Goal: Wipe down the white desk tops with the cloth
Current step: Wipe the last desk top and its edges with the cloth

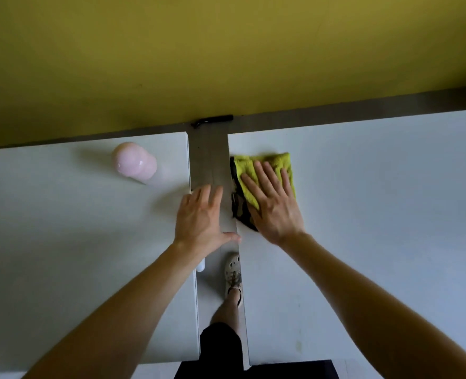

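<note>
My right hand presses the cloth flat.
It lies under my straight, spread fingers on the right tabletop, frame centre; my left hand spreads open nearby.

Yellow-green cloth, white desks, pink bottle.

I register one pale pink, glossy, rounded plastic object left of the grey floor strip. At the strip's far end, a black bar-shaped item lies against the olive-yellow wall. A beige perforated clog stands on the strip, nearer me.
</note>
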The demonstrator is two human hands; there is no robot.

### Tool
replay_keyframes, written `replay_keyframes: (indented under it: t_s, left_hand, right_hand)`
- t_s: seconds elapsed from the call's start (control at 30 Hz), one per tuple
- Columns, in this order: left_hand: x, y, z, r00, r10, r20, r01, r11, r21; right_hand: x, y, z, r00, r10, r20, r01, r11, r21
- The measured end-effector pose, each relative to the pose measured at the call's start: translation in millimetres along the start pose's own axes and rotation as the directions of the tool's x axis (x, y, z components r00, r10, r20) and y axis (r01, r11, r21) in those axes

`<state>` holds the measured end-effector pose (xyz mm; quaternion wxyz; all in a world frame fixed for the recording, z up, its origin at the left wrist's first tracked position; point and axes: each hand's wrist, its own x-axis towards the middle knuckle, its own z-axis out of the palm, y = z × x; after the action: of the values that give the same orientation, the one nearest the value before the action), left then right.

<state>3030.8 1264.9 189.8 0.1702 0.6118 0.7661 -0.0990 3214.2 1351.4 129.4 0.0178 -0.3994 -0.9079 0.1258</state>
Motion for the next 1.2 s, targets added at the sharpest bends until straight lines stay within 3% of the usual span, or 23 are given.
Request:
replay_keyframes:
  t_s: [0.13,0.33,0.6,0.7,0.87,1.1,1.2]
  left_hand:
    - [-37.5,-29.7,17.7,0.992,-0.07,-0.107,0.078,0.995,0.065]
    - [-50.9,-49.4,32.5,0.995,-0.085,-0.054,0.088,0.995,0.052]
    - [-51.9,-46.6,28.1,0.995,-0.092,-0.032,0.093,0.994,0.048]
    - [-51.9,-44.5,29.7,0.995,-0.098,-0.021,0.099,0.993,0.061]
    - [-50.5,-46.8,32.5,0.994,-0.101,-0.028,0.103,0.993,0.06]
    - [-50.9,-47.2,31.9,0.995,-0.082,-0.056,0.085,0.995,0.048]
    - [-51.2,-47.7,31.5,0.996,-0.076,-0.05,0.078,0.996,0.047]
  right_hand:
    - [8.7,-4.8,7.9,0.999,0.04,0.03,-0.038,0.998,-0.053]
    - [106.8,-17.9,10.8,0.977,0.205,-0.061,-0.205,0.979,0.0]
    - [-70.9,-62.5,23.2,1.0,-0.026,0.012,0.026,0.999,0.027]
    - [-20.1,-44.6,22.2,0.999,-0.033,-0.005,0.033,0.999,0.001]
    - [65.7,-33.3,21.6,0.991,0.111,-0.074,-0.112,0.994,-0.01]
    - [-102.3,-62.0,26.0,0.993,-0.114,0.037,0.112,0.993,0.048]
    - [-117.3,-49.7,24.7,0.974,-0.218,0.069,0.217,0.976,0.017]
